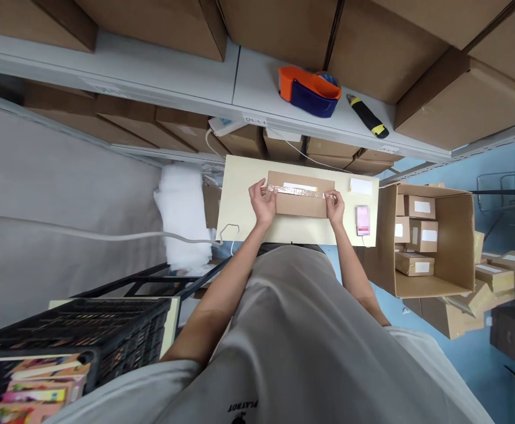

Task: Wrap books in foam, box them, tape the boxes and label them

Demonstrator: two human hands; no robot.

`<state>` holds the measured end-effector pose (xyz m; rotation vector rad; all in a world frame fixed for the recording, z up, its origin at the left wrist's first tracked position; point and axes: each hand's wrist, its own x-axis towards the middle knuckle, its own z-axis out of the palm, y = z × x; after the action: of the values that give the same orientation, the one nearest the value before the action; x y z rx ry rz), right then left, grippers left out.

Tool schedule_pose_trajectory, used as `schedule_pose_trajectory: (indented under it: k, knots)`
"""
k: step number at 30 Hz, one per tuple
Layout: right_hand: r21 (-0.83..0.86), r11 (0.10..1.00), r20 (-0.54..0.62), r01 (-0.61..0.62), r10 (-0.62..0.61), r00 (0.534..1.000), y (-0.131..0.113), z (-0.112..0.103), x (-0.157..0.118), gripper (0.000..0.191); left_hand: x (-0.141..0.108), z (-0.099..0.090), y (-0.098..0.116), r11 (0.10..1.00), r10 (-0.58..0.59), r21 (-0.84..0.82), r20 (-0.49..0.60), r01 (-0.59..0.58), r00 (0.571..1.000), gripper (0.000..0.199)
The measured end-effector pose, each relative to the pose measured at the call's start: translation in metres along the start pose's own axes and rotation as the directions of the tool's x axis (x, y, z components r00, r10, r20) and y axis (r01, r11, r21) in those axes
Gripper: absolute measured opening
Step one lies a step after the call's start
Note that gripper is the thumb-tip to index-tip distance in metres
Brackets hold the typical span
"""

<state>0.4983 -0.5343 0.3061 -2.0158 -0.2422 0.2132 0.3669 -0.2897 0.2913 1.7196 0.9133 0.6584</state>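
Touching opposite ends of a cardboard box (pixel 301 206) with left hand (pixel 264 206) and right hand (pixel 336 207), at a pale table (pixel 238 200). Fingers bent narrow beside 1 strip of clear tape (pixel 309 193); cannot tell if pinching it. Right of the box, 1 phone (pixel 362 220).
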Motion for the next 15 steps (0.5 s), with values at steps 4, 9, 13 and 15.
schedule_pose_trajectory:
  k: [4, 9, 13, 15]
  knots:
    - [0.041, 0.997, -0.074, -0.067, 0.070, 0.995, -0.005, 0.006, -0.002, 0.047, -0.002, 0.005, -0.012, 0.991, -0.085, -0.103, 0.024, 0.088, 0.996, 0.035]
    - [0.003, 0.994, -0.126, -0.111, 0.111, 0.986, -0.011, 0.008, -0.008, 0.049, -0.003, -0.001, -0.010, 0.992, -0.047, -0.111, 0.058, 0.053, 0.997, 0.033]
    - [-0.023, 0.991, -0.139, -0.128, 0.124, 0.983, -0.014, 0.009, -0.007, 0.051, -0.008, -0.007, -0.001, 0.998, 0.060, 0.023, 0.073, -0.062, 0.996, 0.032]
    - [-0.014, 0.993, -0.147, -0.120, 0.117, 0.982, -0.016, 0.009, -0.005, 0.051, -0.009, -0.009, 0.003, 0.992, 0.097, 0.074, 0.098, -0.104, 0.990, 0.033]
